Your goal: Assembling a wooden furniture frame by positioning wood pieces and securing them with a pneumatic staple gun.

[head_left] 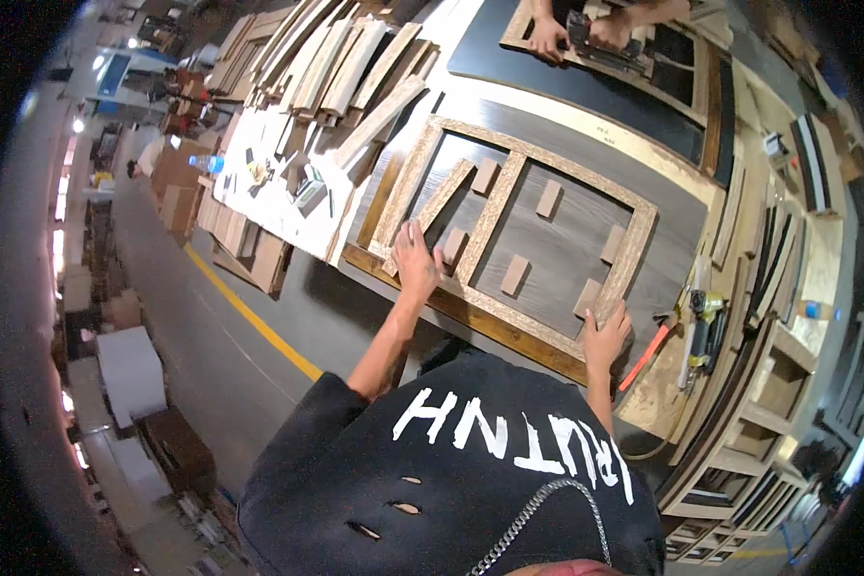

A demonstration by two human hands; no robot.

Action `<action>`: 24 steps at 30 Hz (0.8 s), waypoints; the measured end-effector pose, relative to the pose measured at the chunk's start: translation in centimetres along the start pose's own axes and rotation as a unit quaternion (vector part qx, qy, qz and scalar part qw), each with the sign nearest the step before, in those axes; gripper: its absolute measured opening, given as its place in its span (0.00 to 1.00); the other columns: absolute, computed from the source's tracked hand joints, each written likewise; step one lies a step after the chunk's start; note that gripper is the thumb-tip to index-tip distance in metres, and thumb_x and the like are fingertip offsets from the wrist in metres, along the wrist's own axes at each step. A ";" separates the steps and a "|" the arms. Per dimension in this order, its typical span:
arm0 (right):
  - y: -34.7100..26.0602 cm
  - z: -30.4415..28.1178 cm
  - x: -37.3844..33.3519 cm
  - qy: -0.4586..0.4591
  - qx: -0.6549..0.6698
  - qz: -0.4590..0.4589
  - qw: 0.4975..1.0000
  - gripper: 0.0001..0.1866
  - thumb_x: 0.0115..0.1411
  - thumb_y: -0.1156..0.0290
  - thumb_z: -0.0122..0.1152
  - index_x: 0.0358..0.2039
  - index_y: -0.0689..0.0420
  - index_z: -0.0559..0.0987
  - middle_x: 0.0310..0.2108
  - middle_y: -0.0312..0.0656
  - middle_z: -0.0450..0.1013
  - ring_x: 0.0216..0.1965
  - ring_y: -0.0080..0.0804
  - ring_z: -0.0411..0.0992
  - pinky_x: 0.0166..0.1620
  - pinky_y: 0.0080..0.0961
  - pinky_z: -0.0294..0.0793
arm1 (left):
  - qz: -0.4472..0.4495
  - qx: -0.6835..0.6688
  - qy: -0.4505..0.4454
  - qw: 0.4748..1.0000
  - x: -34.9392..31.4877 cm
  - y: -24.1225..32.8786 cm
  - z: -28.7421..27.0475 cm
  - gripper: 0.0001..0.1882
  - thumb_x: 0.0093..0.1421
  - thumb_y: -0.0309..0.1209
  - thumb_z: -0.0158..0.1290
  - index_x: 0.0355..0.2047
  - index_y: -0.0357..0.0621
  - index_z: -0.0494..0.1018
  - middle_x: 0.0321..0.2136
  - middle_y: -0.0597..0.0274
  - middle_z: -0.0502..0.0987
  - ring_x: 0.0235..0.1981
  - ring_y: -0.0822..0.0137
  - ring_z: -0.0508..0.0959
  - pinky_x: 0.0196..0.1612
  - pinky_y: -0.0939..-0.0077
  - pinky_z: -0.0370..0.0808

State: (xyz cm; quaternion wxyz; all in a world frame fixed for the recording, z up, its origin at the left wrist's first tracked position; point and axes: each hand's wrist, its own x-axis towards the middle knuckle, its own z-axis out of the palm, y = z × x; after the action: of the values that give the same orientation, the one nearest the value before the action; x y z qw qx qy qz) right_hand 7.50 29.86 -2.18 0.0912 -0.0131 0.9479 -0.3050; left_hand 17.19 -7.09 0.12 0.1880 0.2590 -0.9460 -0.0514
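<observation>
A wooden frame [509,197] with a dividing bar lies flat on a grey wood-grain panel [686,216]. My left hand [416,262] is closed over the frame's near left corner, its fingertips beside the lower end of a loose wooden strip [448,195]. The strip lies slanted inside the narrower left opening. My right hand [605,338] grips the near right corner, thumb and fingers over the rail. Several small wooden blocks, among them one block [548,199] and another block [515,275], sit inside the openings. A block [587,297] is close to my right fingertips.
Wooden slats [331,72] are piled at the far left. An orange-handled hammer [648,355] and a yellow-black power tool [706,317] lie on the right. Across the bench, a co-worker's hands [586,36] work with a tool on another frame [706,77]. A plastic bottle [204,163] stands left.
</observation>
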 end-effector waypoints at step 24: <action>-10.1 1.1 -1.1 -0.093 0.094 0.114 0.985 0.26 0.63 0.54 0.55 0.43 0.69 0.70 0.32 0.59 0.76 0.29 0.48 0.77 0.35 0.43 0.75 | -0.090 -0.507 -0.470 0.717 2.0 12.7 -0.8 0.29 0.65 0.44 0.52 0.57 0.32 0.68 0.45 0.50 0.78 0.43 0.64 0.77 0.45 0.72 0.72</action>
State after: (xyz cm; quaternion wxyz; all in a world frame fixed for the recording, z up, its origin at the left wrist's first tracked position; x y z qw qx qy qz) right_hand 8.43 21.12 3.03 0.2142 0.0749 0.8977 -0.3776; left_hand 9.87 2.83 3.97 -0.1830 0.1513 -0.7170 -0.6554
